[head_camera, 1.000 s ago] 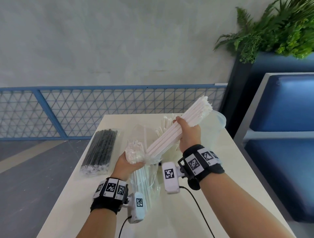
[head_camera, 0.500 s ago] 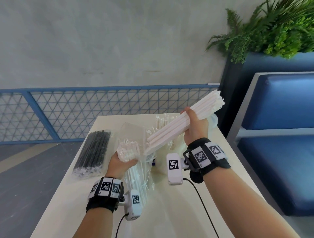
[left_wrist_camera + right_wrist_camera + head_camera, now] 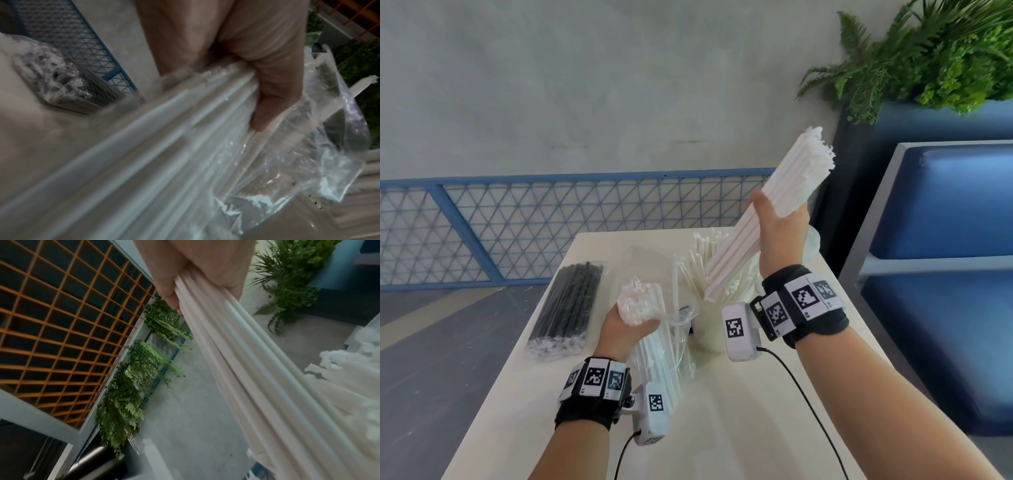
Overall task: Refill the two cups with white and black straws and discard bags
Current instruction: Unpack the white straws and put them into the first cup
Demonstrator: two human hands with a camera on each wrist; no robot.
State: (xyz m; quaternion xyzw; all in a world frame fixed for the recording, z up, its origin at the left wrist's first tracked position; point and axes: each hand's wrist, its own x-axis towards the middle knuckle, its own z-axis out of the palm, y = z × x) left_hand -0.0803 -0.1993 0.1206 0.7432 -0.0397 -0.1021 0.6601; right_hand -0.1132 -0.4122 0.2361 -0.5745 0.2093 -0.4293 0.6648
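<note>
My right hand (image 3: 779,222) grips a thick bundle of white straws (image 3: 791,181), raised and tilted up to the right. Its lower end hangs just above a white cup (image 3: 709,332) that holds several white straws (image 3: 705,246). My left hand (image 3: 626,325) grips a clear plastic bag (image 3: 678,353) with more white straws (image 3: 643,301) inside, near the table's middle. A sealed bag of black straws (image 3: 571,305) lies flat at the table's left. In the left wrist view my fingers (image 3: 267,81) curl round the bag (image 3: 308,146). In the right wrist view my fingers (image 3: 205,264) wrap the straws (image 3: 246,369).
The cream table (image 3: 722,428) has a clear cup (image 3: 812,243) at its far right, mostly hidden behind my right hand. A blue mesh railing (image 3: 517,222) runs behind the table. A blue bench (image 3: 945,274) and a planter with ferns (image 3: 928,61) stand to the right.
My right hand has drawn the white straw bundle out of the bag, up and to the right, and tipped it steeper over the white cup. My left hand keeps hold of the bag.
</note>
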